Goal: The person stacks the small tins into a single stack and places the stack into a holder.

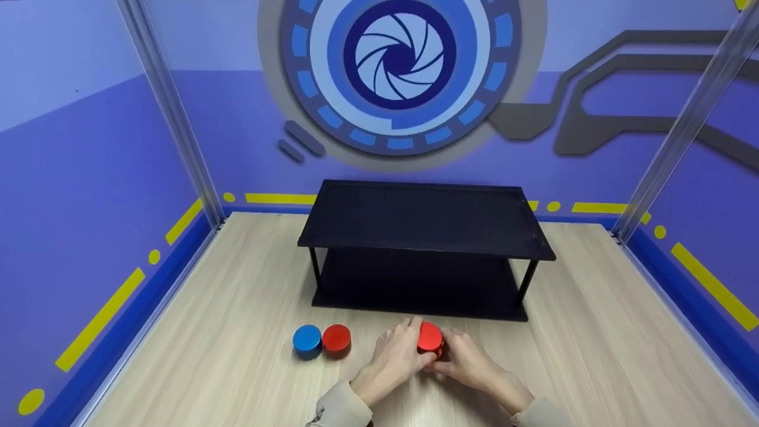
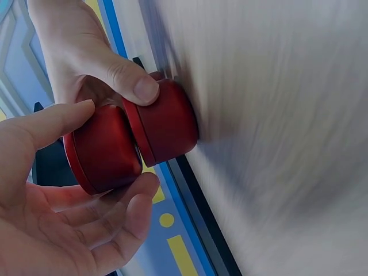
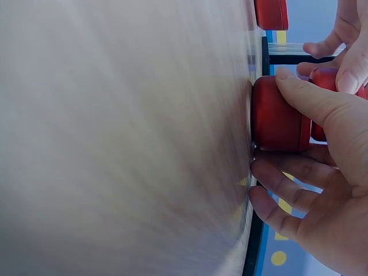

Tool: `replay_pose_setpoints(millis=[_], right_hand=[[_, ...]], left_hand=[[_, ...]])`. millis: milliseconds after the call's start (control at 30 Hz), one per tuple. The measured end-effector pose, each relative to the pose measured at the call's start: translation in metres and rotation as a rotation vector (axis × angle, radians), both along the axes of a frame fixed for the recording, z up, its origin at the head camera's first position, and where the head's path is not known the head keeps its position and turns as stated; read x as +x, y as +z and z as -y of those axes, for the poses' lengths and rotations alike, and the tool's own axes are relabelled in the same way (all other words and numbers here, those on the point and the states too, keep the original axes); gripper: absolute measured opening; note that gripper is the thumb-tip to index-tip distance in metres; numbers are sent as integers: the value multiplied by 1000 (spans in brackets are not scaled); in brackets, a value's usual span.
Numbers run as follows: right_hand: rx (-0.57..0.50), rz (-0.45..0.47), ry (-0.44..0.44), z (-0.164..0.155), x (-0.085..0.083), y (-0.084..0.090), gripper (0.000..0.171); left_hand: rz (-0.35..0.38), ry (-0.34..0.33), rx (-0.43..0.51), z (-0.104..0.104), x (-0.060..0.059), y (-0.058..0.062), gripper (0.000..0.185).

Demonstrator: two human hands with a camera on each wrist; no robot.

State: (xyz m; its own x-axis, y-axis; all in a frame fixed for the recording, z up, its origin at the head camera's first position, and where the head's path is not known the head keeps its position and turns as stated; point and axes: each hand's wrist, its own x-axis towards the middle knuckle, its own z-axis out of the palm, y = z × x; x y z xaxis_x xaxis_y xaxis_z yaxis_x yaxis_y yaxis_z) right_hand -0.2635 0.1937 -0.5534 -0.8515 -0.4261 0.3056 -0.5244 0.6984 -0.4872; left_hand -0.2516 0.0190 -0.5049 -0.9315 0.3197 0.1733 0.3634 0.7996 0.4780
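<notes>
My left hand [image 1: 396, 354] grips a round red lidded tin [image 2: 106, 149] between thumb and fingers. That tin sits above a second red tin [image 2: 167, 123], slightly offset from it; whether they touch I cannot tell. My right hand [image 1: 474, 363] holds the second tin, its thumb on one side and its fingers around the other. In the right wrist view this lower tin's base meets the tabletop. From the head, the upper tin mostly covers the lower one. Left of my hands, a blue tin [image 1: 307, 339] and another red tin [image 1: 337, 340] stand side by side.
Just beyond my hands stands a black two-level rack [image 1: 424, 219] with thin corner posts. All of it rests on a pale wood tabletop [image 1: 237, 332]. Blue-purple printed panels [image 1: 231, 118] with metal corner posts enclose the back and sides.
</notes>
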Motion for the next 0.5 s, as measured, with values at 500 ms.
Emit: replay_pose_setpoints(millis=[500], right_hand=[[15, -22, 4, -1, 1, -1, 54]], left_hand=[[87, -6, 18, -3, -2, -1, 54]])
